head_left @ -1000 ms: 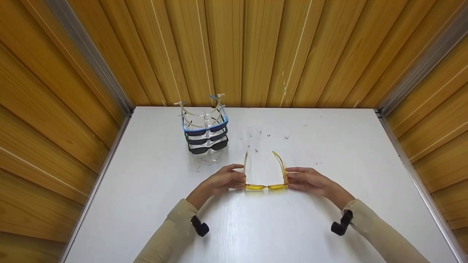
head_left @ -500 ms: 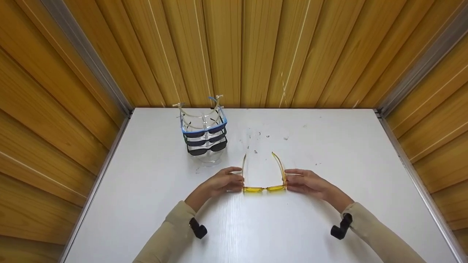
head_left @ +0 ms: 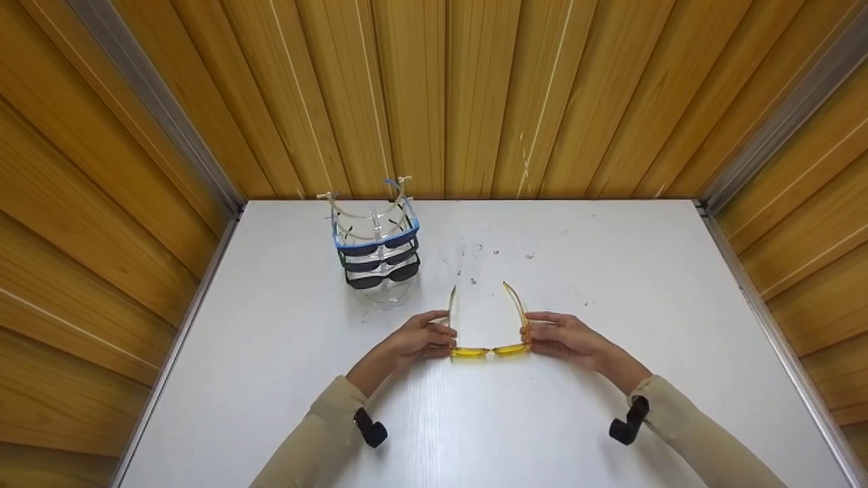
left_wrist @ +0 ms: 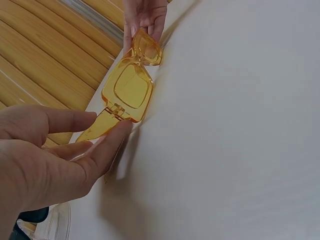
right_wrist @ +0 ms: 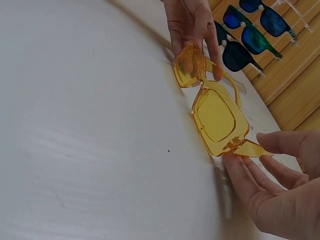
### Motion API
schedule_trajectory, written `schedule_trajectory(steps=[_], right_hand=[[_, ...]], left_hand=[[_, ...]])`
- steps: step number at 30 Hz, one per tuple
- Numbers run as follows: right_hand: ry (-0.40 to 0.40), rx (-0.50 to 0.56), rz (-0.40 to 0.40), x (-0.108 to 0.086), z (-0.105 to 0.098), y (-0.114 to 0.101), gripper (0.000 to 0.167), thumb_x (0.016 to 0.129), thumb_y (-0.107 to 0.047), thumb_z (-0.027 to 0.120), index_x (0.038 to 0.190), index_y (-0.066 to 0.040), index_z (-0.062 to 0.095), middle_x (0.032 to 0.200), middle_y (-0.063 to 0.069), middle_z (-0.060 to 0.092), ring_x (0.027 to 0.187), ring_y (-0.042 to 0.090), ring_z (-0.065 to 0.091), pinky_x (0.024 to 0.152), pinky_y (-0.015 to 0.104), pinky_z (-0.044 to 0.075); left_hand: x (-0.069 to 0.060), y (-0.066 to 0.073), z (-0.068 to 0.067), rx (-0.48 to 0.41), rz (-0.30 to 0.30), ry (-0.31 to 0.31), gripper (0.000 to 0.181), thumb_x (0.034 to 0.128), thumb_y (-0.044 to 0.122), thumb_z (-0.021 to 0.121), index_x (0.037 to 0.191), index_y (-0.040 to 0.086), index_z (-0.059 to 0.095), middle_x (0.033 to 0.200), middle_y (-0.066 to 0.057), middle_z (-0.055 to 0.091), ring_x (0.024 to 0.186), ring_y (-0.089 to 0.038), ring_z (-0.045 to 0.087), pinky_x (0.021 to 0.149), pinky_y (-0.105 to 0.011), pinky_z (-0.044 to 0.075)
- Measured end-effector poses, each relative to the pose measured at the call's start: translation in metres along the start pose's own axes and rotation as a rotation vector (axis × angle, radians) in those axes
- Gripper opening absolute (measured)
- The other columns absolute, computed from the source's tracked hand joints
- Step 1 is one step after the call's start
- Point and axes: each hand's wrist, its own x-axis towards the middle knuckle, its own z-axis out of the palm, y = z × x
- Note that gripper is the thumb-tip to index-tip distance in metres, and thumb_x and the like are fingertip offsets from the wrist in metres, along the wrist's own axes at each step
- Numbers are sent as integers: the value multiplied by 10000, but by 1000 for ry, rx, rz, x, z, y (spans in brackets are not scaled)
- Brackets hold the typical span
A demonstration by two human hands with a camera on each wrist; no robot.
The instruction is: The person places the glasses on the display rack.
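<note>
A pair of yellow transparent sunglasses (head_left: 510, 350) is at the middle of the white table, both temples unfolded and pointing away from me. By the left hinge, my left hand (head_left: 419, 337) pinches one temple between thumb and fingers. My right hand (head_left: 568, 340) grips the other temple in the same way, also near its hinge. In the left wrist view the yellow lens (left_wrist: 132, 86) stands upright just above or on the tabletop; contact is unclear. The right wrist view shows the lens (right_wrist: 216, 116) and hinge beside my right fingers (right_wrist: 245, 182).
Back left on the table (head_left: 610, 285) stands a clear display stand (head_left: 377, 227). It bears blue-framed sunglasses (head_left: 359, 249) on top and dark pairs (head_left: 366, 281) below, with bare arms above. Small specks (head_left: 473, 280) dot the surface. Wood-look panels (head_left: 481, 102) enclose the back and sides.
Fingertips of both hands have come slightly inward over the temples of the yellow sunglasses. The sunglasses stay in nearly the same place, and the whole view has shifted a little.
</note>
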Motion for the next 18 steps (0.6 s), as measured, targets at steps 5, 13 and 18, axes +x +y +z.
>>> schedule_trajectory(steps=[5, 13, 18], right_hand=[[11, 11, 9, 0, 1, -1, 653, 1024, -67, 595, 1571, 65, 265, 1261, 115, 727, 1134, 189, 721, 1032, 345, 570], [17, -34, -9, -4, 2, -11, 690, 1003, -76, 638, 1575, 48, 273, 1268, 106, 730, 1100, 155, 734, 1012, 335, 582], [-5, -55, -42, -9, 3, -22, 707, 995, -76, 651, 1576, 47, 267, 1270, 101, 729, 1081, 127, 738, 974, 288, 596]], left_hand=[[-3, -1, 5, 28, 11, 17, 673, 941, -114, 575, 1555, -52, 308, 1169, -179, 708, 887, -128, 711, 903, -342, 631], [-13, 10, 9, 43, 55, 26, 691, 934, -99, 610, 1559, -39, 322, 1339, -311, 607, 958, -178, 722, 950, -376, 619], [-21, 23, 11, 42, 63, 43, 694, 929, -87, 630, 1557, -13, 346, 1350, -296, 609, 945, -155, 727, 962, -385, 615]])
